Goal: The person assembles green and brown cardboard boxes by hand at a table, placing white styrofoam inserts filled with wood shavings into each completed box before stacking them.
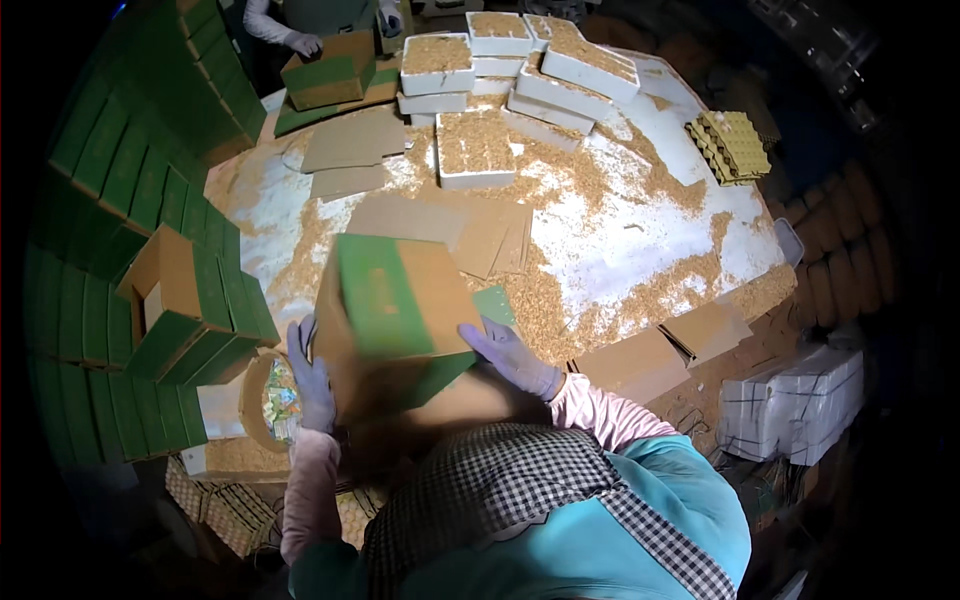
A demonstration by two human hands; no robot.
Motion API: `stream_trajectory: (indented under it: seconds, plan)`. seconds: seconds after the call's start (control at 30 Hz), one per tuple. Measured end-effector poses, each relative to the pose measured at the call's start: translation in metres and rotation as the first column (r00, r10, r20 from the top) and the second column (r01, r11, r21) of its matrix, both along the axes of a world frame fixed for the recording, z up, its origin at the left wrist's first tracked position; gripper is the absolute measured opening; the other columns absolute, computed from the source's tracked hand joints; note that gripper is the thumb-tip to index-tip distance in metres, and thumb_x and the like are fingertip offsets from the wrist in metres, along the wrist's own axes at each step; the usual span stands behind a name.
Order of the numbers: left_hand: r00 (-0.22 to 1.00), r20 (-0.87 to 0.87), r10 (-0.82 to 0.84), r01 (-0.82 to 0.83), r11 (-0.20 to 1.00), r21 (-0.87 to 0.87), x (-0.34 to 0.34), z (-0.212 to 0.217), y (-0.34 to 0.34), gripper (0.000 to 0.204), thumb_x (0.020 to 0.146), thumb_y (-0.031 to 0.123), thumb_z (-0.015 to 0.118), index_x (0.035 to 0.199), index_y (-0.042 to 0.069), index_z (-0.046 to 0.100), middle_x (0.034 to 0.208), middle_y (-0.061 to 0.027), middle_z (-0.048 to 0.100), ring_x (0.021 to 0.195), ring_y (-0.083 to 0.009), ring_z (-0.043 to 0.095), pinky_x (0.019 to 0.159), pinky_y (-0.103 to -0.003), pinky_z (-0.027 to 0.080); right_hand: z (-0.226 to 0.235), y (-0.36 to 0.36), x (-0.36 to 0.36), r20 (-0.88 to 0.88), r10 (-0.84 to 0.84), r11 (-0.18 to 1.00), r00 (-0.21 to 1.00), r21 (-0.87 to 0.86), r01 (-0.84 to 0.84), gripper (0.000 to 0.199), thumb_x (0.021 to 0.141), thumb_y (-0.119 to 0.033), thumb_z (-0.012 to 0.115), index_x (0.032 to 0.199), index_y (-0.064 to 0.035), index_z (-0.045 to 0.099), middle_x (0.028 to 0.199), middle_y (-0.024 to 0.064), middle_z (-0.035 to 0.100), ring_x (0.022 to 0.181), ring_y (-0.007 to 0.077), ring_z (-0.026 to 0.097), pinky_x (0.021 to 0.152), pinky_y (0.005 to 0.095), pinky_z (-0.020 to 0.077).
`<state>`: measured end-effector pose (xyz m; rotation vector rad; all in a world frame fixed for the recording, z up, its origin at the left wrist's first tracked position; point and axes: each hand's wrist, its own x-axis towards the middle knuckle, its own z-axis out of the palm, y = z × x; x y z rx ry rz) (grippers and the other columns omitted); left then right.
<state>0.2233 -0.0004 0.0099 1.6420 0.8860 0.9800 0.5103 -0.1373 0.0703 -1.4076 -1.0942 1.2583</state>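
A green-and-brown cardboard box point(425, 285) is tilted in front of me, its lower part blurred. My gloved left hand point(314, 385) presses against its left side, fingers pointing up. On the right edge, my gloved right hand point(512, 358) grips the same box near its corner. More brown cardboard point(475, 398) lies under the box, close to my apron; what it belongs to is partly hidden. Beside my left hand stands a round tub point(254, 405) holding small colourful packets point(280, 398).
Green boxes point(95, 180) are stacked along the left, one open box point(165, 285) on top. White foam trays point(475, 180) of wood shavings stand at the back. Flat cardboard sheets point(490, 235) lie mid-table. Egg trays point(735, 145) sit far right. Another person's hand point(303, 44) is by an open box point(330, 72).
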Motion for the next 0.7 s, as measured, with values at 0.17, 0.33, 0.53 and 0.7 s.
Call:
stream_trajectory:
  seconds: [0.17, 0.33, 0.53, 0.7]
  plan:
    - [0.956, 0.224, -0.189, 0.273, 0.851, -0.448, -0.004, -0.06, -0.014, 0.04, 0.095, 0.011, 0.049, 0.131, -0.002, 0.039, 0.125, -0.0107, 0.051, 0.112, -0.0217, 0.052, 0.094, -0.035, 0.046, 0.097, 0.053, -0.034, 0.6, 0.408, 0.908, 0.688, -0.188, -0.375, 0.039, 0.093, -0.033, 0.055, 0.117, -0.0022, 0.056, 0.109, 0.0214, 0.062, 0.094, 0.0324, 0.063, 0.085, 0.0382, 0.0489]
    - [0.984, -0.01, 0.178, -0.169, 0.912, -0.373, 0.025, -0.018, -0.018, 0.056, 0.087, 0.007, 0.046, 0.14, -0.003, 0.031, 0.133, -0.0145, 0.045, 0.123, -0.0249, 0.045, 0.104, -0.036, 0.038, -0.067, 0.045, -0.073, 0.637, 0.541, 0.712, 0.548, -0.001, -0.702, 0.036, 0.093, -0.03, 0.056, 0.115, -0.002, 0.06, 0.116, 0.0223, 0.059, 0.106, 0.0314, 0.058, 0.092, 0.0378, 0.0453]
    - [0.905, -0.008, 0.426, -0.414, 0.874, -0.255, 0.031, -0.035, -0.038, 0.07, 0.082, 0.012, 0.048, 0.146, -0.007, 0.024, 0.143, -0.0231, 0.037, 0.133, -0.029, 0.038, 0.111, -0.038, 0.029, 0.019, 0.178, 0.241, 0.384, -0.521, 0.842, 0.762, 0.375, 0.387, 0.066, 0.09, -0.044, 0.064, 0.135, 0.0016, 0.047, 0.129, 0.0231, 0.056, 0.121, 0.0308, 0.054, 0.1, 0.0353, 0.0432]
    - [0.852, -0.193, 0.486, -0.512, 0.851, -0.115, 0.025, -0.025, -0.063, 0.07, 0.08, 0.007, 0.046, 0.146, -0.006, 0.026, 0.146, -0.0222, 0.036, 0.137, -0.0291, 0.033, 0.114, -0.038, 0.025, 0.009, 0.261, 0.521, 0.394, -0.894, 0.294, 0.214, 0.154, 0.943, 0.101, 0.082, -0.062, 0.062, 0.143, 0.0091, 0.025, 0.13, 0.0335, 0.047, 0.123, 0.0402, 0.048, 0.102, 0.0403, 0.039]
